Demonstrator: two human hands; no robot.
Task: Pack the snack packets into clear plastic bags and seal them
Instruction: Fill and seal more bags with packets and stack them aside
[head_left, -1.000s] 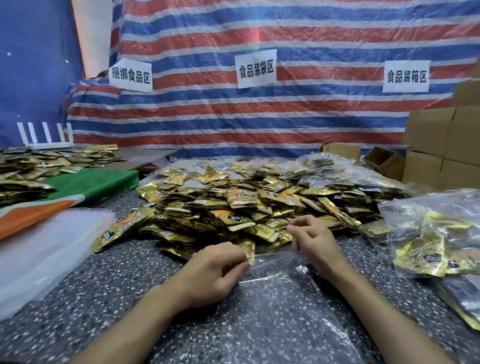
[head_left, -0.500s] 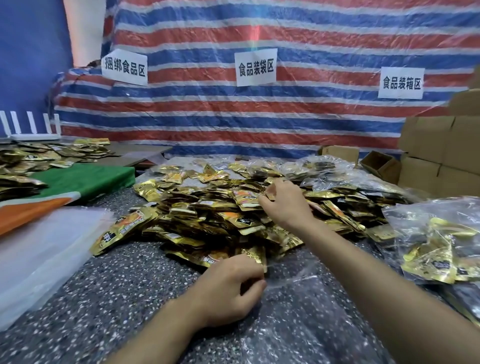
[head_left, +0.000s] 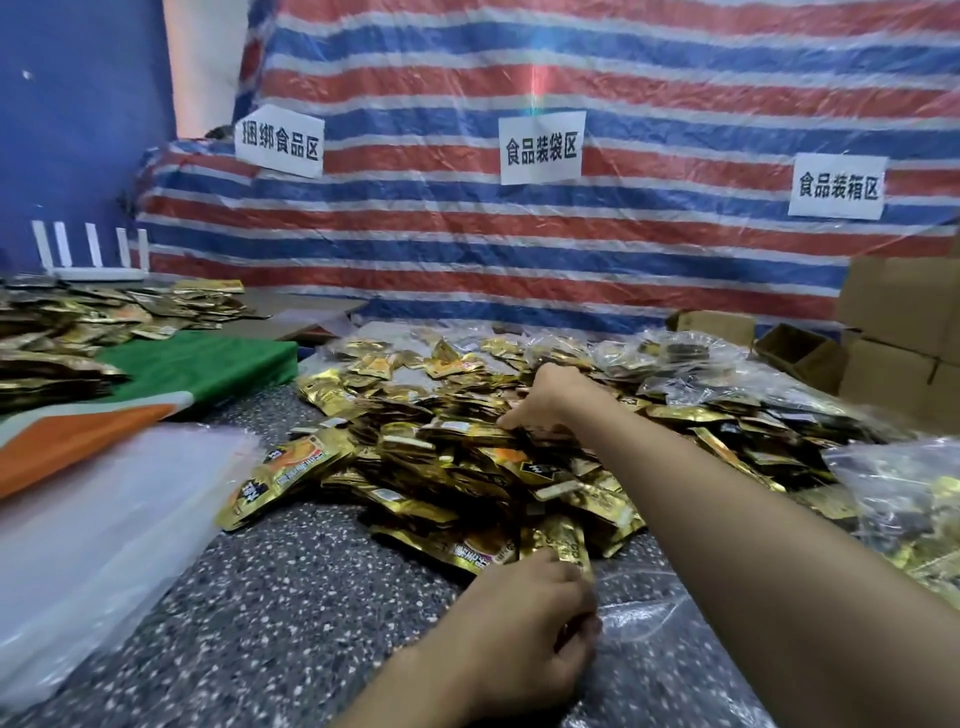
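Head view: a person's two bare arms are reaching in from 5 and 6 o'clock.
Tabletop (head_left: 260, 597): a grey speckled stone-like surface is lying under everything.
Snack packets (head_left: 441, 467): flat, crinkled gold-foil pouches are sitting in a loose heap at the centre, spreading toward 2 o'clock.
Right hand (head_left: 540, 400): it is stretching onto the top of the heap just above centre, with its fingers dipping among the pouches; whether they are pinching one cannot be told.
Left hand (head_left: 524, 618): at 6 o'clock, its curled fingers are pinching the edge of the bag.
Clear plastic bag (head_left: 649, 639): thin, glossy and wrinkled, it is lying flat on the tabletop at 5 o'clock, just beside the heap's near edge.
Filled bag (head_left: 893, 499): at 3 o'clock, clear film is bulging with gold pouches.
Plastic sheets (head_left: 93, 519): a smooth, milky stack is lying at 8 o'clock.
Cardboard boxes (head_left: 893, 332): plain brown cartons are standing at 2 o'clock.
Tarp (head_left: 571, 249): woven red, white and blue stripes are hanging at 12 o'clock.
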